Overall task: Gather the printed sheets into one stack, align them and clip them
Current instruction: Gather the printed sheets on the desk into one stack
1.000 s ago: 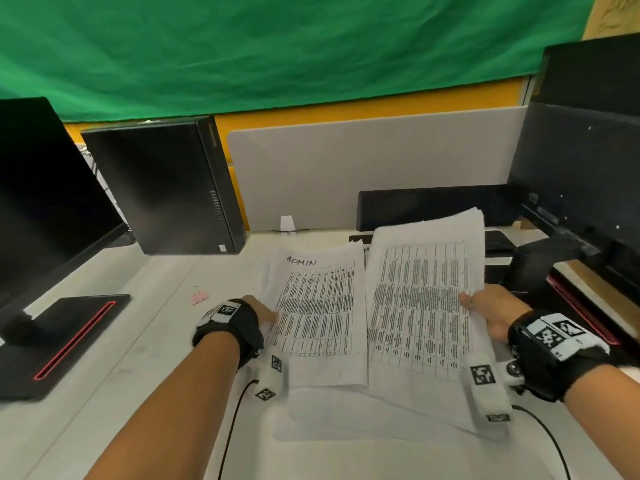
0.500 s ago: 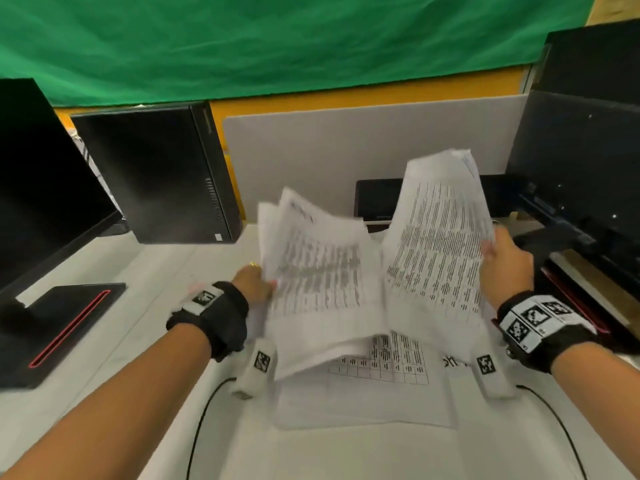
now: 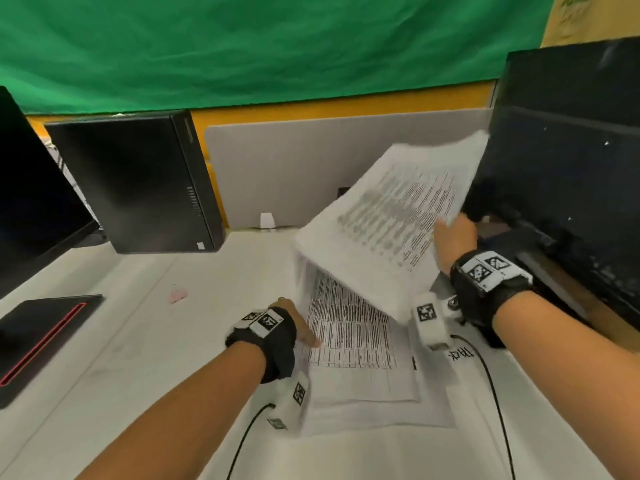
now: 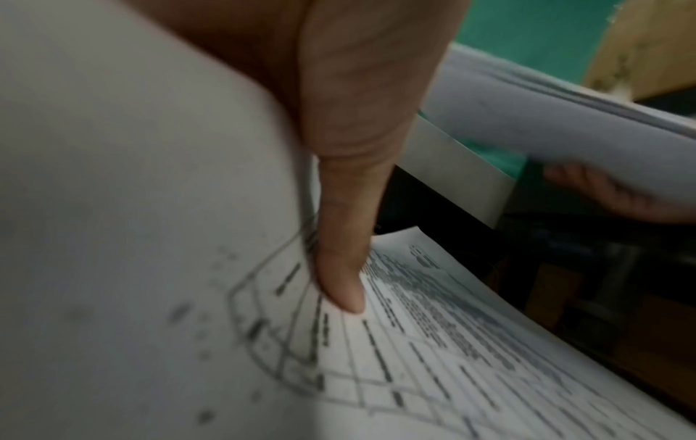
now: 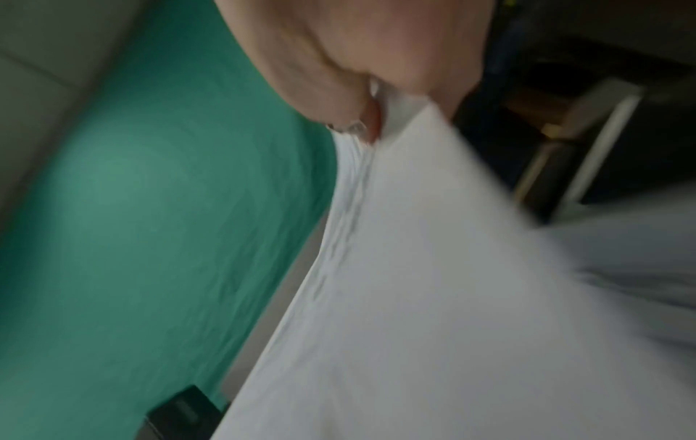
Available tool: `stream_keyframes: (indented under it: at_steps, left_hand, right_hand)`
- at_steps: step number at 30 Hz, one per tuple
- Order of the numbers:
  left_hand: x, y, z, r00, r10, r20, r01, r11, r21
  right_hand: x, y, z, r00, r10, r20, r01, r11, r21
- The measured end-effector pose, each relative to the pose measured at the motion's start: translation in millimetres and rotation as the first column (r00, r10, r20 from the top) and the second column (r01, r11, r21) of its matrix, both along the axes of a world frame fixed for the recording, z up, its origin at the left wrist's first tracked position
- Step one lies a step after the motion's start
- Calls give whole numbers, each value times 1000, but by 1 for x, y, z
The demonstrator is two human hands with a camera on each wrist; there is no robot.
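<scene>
My left hand sits at the left edge of the printed sheets lying on the white desk. Its thumb presses on the top sheet, and its fingers are hidden by the paper. My right hand grips a bundle of printed sheets by its right edge. That bundle is lifted and tilted above the far part of the flat sheets. A small pink object, perhaps a clip, lies on the desk to the left.
A black computer case and a monitor on its base stand at the left. A grey partition closes the back, and a dark monitor fills the right. Cables trail from both wrists.
My left hand has brought its sheets down onto the ones lying on the desk. My right hand has swung its bundle further right and tilted it, still in the air.
</scene>
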State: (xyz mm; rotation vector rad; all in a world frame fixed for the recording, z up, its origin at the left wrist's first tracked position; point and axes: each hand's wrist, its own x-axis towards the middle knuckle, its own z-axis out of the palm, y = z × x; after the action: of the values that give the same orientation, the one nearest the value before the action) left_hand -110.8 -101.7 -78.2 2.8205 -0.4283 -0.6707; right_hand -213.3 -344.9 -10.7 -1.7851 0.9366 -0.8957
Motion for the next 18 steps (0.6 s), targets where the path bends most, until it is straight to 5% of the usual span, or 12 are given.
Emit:
stream_keyframes:
  at_steps: [2,6,13,15,18]
  left_hand:
    - [4,2,-2,996,39,-77,-45,996,-78]
    - [5,8,-5,974,164,-158,-207,927,-314]
    - [4,-10,5,907,161,-390,-359,780,-512]
    - [3,-16,4,902,140,-409,-346,800,-490]
    - [2,-20,9,943,98,-318,-231,880,-415]
  right_hand:
    - [-3,-7,-22,966,102,-238,-90,994,62]
    - [-18,-8,-35,685,208,-698,-153,978,140]
    - [-7,17,-28,484,300,-822,-332,932,145]
    - [-4,22,-29,390,340,-856,-407,897,171]
    - [4,22,-41,445,463,-767,-393,870,298]
